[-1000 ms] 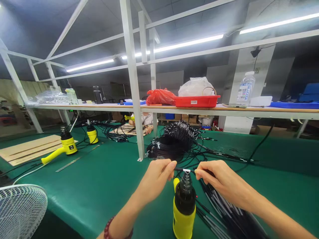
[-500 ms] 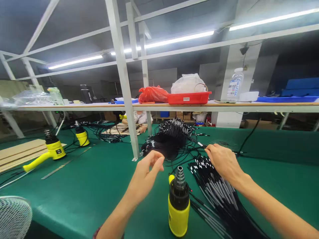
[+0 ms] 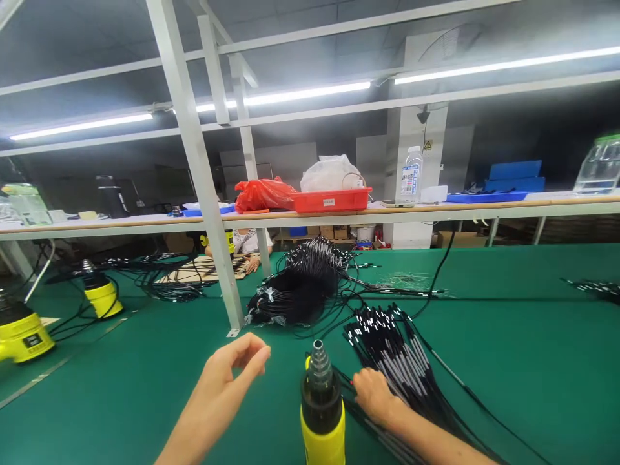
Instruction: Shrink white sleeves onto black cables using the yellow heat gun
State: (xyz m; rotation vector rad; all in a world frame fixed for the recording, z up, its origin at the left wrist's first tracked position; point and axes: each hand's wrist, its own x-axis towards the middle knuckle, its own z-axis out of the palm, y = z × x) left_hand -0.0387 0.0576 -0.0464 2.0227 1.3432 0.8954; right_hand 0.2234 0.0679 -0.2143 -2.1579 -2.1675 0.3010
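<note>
My left hand (image 3: 227,378) hovers left of the yellow heat gun (image 3: 321,416), thumb and fingertips drawn together in a pinch, with nothing visible in them. The heat gun stands upright, its stepped metal nozzle pointing up. Right of it, my right hand (image 3: 375,391) is closed at the near cables, fingers curled around a black cable (image 3: 349,382) with a red tip; the fingertips are partly hidden. Beyond that hand a fanned bundle of black cables (image 3: 407,361) with grey sleeves and white ends lies on the green table. A single cable (image 3: 458,378) with a grey sleeve lies along its right side.
A large heap of black cables (image 3: 310,284) lies behind, beside a white post (image 3: 194,161). Other heat guns (image 3: 104,297) stand at left. A shelf (image 3: 310,219) crosses above, carrying a red tray (image 3: 332,200) and a bottle (image 3: 411,175). Someone sits across the table.
My right hand has let go of the cable it held near the back and come down to the cables beside the heat gun. My left hand keeps its pinch. The view has turned right.
</note>
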